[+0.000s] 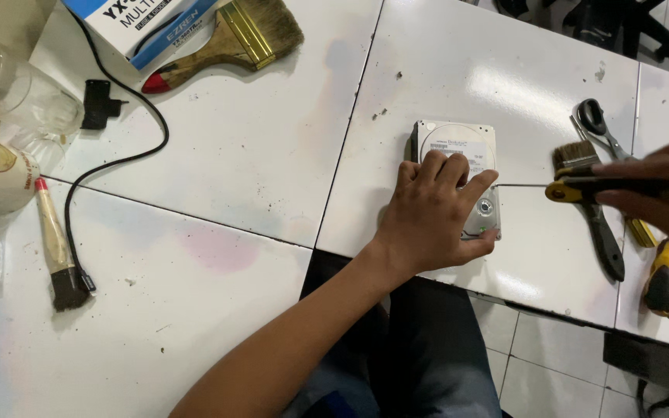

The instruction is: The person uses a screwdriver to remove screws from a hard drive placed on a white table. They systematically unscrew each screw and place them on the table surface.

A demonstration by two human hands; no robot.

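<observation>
Hard drive [458,155], one only, lies flat on the white table [241,147] near its front edge, silver lid and white label facing up. The left hand [435,217] rests spread on top of it, palm down, fingers flat across the lid and thumb by the near edge, pressing rather than gripping. The right hand [660,190] comes in from the right edge, closed around a screwdriver [582,188] with a black and yellow handle; its thin shaft runs level to the drive's right side, close to the left fingertips.

Three brushes are in view: a wide wooden-handled one [234,39] at the top, a small black-bristled one [56,248] at the left, and a dark-handled one [590,209] under the screwdriver. One pair of scissors [598,128] lies beside that last brush. A second yellow and black tool handle [666,279] sits at the right. One black cable [118,155] loops across the left side, near a blue and white box [149,23].
</observation>
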